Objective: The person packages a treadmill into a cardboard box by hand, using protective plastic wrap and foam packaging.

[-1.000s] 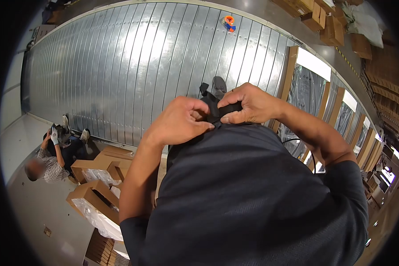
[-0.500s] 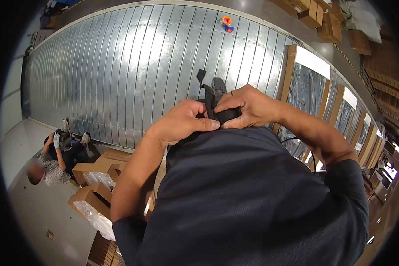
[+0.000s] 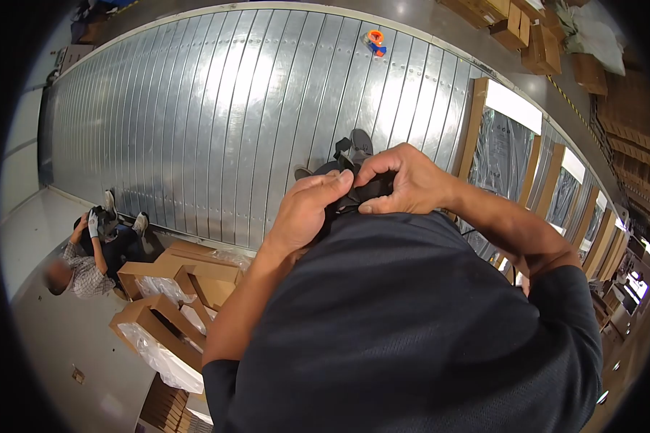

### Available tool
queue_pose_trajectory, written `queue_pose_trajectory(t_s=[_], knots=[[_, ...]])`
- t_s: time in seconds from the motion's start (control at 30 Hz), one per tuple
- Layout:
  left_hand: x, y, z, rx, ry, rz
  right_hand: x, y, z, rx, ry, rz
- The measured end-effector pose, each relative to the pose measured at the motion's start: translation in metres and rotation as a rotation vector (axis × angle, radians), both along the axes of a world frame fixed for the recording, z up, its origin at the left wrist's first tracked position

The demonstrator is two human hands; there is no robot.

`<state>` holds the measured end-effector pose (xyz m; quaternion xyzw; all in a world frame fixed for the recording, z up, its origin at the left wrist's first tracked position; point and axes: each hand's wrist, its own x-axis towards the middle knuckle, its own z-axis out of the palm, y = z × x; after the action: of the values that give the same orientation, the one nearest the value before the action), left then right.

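A black strap [image 3: 344,147] stands up at the front of my waist, its loose end pointing away from me. My left hand [image 3: 307,209] is closed around part of it, with the thumb on top. Opposite, my right hand [image 3: 410,179] curls its thumb and fingers around a black belt-like piece [image 3: 373,189] at the hem of my dark shirt [image 3: 404,289]. Both hands are nearly touching. Fingers and strap hide how the two black parts join.
Ribbed metal flooring [image 3: 173,137] stretches ahead, with an orange and blue tape dispenser [image 3: 375,43] on it. Wrapped panels in cardboard frames [image 3: 509,144] line the right. Opened cardboard packaging [image 3: 159,325] lies at left, near a crouching person [image 3: 94,252] wearing gloves.
My left hand has turned, its thumb now pointing up and away. The strap's loose end has dropped lower and shows less length. My right hand stays almost in place.
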<state>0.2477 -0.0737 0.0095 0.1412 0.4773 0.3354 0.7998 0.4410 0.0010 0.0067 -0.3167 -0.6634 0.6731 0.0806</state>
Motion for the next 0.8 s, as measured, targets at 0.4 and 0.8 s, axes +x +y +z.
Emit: queue_pose_trajectory(t_s=[0.4,0.8], knots=[[-0.013,-0.015,-0.007,0.086,-0.073,-0.108,0.0,-0.012,0.007,-0.123,-0.111,-0.04],[0.013,0.006,-0.006,-0.006,0.017,-0.145,0.016,0.0,0.004,0.111,-0.012,0.044]])
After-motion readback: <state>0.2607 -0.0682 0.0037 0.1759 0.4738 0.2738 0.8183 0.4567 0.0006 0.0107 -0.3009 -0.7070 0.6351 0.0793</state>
